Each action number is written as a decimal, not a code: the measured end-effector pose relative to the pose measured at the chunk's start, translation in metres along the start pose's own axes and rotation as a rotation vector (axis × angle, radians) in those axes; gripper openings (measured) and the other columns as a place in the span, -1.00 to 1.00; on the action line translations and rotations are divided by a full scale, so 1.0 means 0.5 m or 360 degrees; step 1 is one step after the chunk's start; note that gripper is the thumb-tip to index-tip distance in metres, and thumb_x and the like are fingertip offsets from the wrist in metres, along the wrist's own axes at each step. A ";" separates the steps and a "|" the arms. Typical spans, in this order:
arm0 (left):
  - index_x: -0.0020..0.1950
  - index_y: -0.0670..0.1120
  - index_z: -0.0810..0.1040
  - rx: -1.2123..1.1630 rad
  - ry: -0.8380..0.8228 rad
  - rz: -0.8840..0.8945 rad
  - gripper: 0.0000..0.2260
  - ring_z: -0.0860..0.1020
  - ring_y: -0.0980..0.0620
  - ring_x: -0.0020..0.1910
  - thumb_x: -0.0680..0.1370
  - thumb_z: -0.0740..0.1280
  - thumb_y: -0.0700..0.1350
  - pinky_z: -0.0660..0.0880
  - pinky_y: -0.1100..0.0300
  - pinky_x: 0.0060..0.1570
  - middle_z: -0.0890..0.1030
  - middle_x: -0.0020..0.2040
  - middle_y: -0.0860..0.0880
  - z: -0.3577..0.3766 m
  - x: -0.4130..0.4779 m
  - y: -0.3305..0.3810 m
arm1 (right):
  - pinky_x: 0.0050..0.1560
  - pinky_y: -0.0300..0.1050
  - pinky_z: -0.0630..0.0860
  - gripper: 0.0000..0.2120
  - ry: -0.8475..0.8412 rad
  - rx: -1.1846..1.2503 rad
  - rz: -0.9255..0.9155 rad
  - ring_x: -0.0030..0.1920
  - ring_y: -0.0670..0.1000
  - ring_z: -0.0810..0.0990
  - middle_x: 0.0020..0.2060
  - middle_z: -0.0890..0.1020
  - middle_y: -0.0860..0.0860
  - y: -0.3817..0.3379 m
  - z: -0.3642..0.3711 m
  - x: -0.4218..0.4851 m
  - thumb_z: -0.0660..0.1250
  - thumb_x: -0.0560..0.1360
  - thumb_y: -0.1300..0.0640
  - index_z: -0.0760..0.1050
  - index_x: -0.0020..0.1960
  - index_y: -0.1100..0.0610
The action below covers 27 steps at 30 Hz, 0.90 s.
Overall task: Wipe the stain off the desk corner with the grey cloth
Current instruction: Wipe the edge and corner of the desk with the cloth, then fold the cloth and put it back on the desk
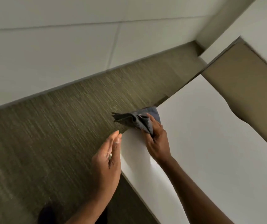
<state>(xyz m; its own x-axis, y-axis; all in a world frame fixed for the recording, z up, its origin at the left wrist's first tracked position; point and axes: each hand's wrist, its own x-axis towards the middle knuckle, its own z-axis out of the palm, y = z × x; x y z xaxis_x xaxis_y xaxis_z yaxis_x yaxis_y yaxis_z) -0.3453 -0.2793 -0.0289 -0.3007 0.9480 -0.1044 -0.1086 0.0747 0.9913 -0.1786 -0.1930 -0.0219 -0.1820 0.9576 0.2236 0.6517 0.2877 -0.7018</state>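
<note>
The white desk (202, 135) fills the right half of the view, and its corner points up and left. My right hand (157, 139) grips the bunched grey cloth (137, 118) and presses it on that corner, with part of the cloth hanging past the edge over the carpet. My left hand (108, 162) hovers flat and open just beside the desk's left edge, holding nothing. No stain shows on the desk; the cloth covers the corner tip.
Olive carpet (48, 135) lies below the desk on the left. A pale wall (56, 46) runs along the top. A tan partition panel (242, 81) stands at the desk's far right. A dark shoe tip (47, 212) shows at the bottom.
</note>
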 end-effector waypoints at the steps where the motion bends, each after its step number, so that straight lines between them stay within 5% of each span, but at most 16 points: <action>1: 0.38 -0.02 0.57 -0.0092 0.0009 -0.0146 -0.54 0.67 0.16 0.21 0.66 0.18 0.23 0.66 0.16 0.12 0.70 0.21 0.04 0.007 0.008 0.015 | 0.34 0.12 0.43 -0.64 0.0000 -0.0016 -0.0033 0.35 -0.04 0.50 0.29 0.57 -0.15 -0.004 -0.006 -0.007 0.21 0.62 0.22 0.50 0.37 -0.01; 4: 0.37 -0.03 0.57 -0.0330 -0.0085 -0.0640 -0.54 0.72 0.14 0.09 0.65 0.16 0.23 0.64 0.24 -0.04 0.73 0.18 -0.03 0.020 0.028 0.048 | 0.43 0.14 0.34 -0.59 -0.0001 -0.0048 -0.0044 0.46 0.00 0.41 0.36 0.50 -0.21 -0.015 -0.019 -0.030 0.20 0.59 0.18 0.48 0.42 0.07; 7: 0.31 0.03 0.60 -0.0423 -0.0283 -0.0921 -0.52 0.73 0.09 0.08 0.62 0.16 0.31 0.58 0.06 0.08 0.76 0.11 0.00 0.028 0.029 0.074 | 0.45 0.17 0.32 -0.58 -0.0035 -0.0067 -0.0080 0.52 -0.01 0.35 0.40 0.54 -0.06 -0.023 -0.025 -0.050 0.17 0.61 0.07 0.47 0.44 0.09; 11: 0.21 0.12 0.62 -0.0508 -0.0308 -0.1041 -0.62 0.71 -0.01 0.13 0.61 0.19 0.31 0.57 0.06 0.08 0.75 0.13 -0.03 0.041 0.016 0.104 | 0.46 0.16 0.30 -0.60 -0.0141 -0.0214 -0.0184 0.57 -0.02 0.26 0.47 0.48 -0.05 -0.029 -0.023 -0.079 0.21 0.65 0.05 0.44 0.47 0.00; 17: 0.37 0.03 0.54 -0.0648 -0.0261 -0.1139 -0.54 0.66 -0.15 0.22 0.58 0.29 0.26 0.58 -0.12 0.21 0.68 0.23 -0.14 0.048 0.014 0.136 | 0.45 0.16 0.34 -0.60 -0.0220 -0.0462 -0.0330 0.59 -0.05 0.20 0.50 0.44 -0.07 -0.035 -0.033 -0.120 0.21 0.66 -0.10 0.41 0.47 -0.07; 22: 0.30 -0.07 0.61 -0.0521 -0.0224 -0.1176 -0.70 0.70 -0.13 0.09 0.58 0.44 -0.05 0.64 0.03 -0.17 0.72 0.15 -0.17 0.062 0.022 0.145 | 0.50 0.12 0.26 -0.56 -0.0261 -0.0515 -0.0327 0.62 -0.03 0.12 0.54 0.37 -0.08 -0.056 -0.054 -0.134 0.15 0.65 -0.17 0.38 0.49 -0.08; 27: 0.32 -0.08 0.56 -0.0384 -0.0113 -0.1161 -0.73 0.67 -0.18 0.02 0.62 0.37 -0.20 0.60 0.00 -0.21 0.68 0.11 -0.19 0.063 0.042 0.115 | 0.55 0.08 0.15 -0.40 -0.0366 -0.0564 -0.0235 0.64 -0.06 -0.03 0.62 0.19 -0.11 -0.082 -0.064 -0.141 0.17 0.61 -0.31 0.16 0.58 -0.18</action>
<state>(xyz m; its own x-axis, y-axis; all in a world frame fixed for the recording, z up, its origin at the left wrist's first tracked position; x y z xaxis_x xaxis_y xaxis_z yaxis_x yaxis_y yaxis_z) -0.3281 -0.2453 0.0285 -0.0130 0.7027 -0.7113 -0.4621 0.6266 0.6275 -0.1687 -0.2728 0.0127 -0.4248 0.8974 0.1195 0.8113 0.4359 -0.3895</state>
